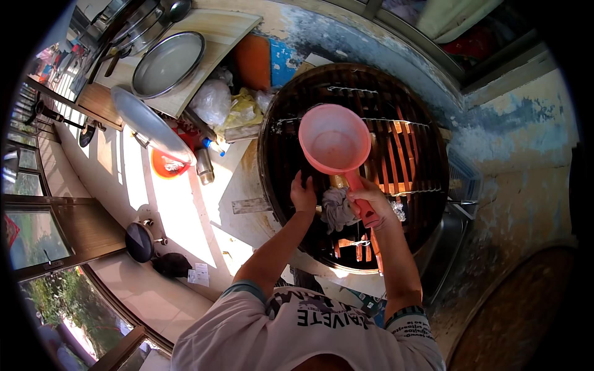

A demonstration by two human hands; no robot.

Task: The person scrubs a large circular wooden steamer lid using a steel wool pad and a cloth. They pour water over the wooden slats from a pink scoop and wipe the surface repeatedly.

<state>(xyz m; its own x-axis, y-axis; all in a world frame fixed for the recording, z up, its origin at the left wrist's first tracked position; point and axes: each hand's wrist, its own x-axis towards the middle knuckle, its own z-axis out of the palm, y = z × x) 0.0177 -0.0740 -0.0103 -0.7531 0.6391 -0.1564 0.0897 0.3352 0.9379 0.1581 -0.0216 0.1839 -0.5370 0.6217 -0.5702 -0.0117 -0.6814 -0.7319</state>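
A pink plastic water dipper [335, 139] hangs over the round bamboo-slatted rack [408, 153], its bowl facing up towards me. My right hand [373, 201] is wrapped around the dipper's handle. Whether the bowl holds water I cannot tell. Just below the bowl's left side, my left hand [304, 192] holds nothing, its fingers apart and raised. A crumpled grey cloth [336, 211] lies on the slats between my hands, partly behind the handle. White twisted ties run across the slats, and sunlight falls on the right part of the rack.
At the upper left, a wide metal basin [169, 65] sits on a wooden board [232, 28] beside stacked pots [139, 28]. A large metal lid [151, 123] leans near an orange bowl [169, 162] and a steel flask [204, 166]. A sink [448, 250] adjoins the rack at right.
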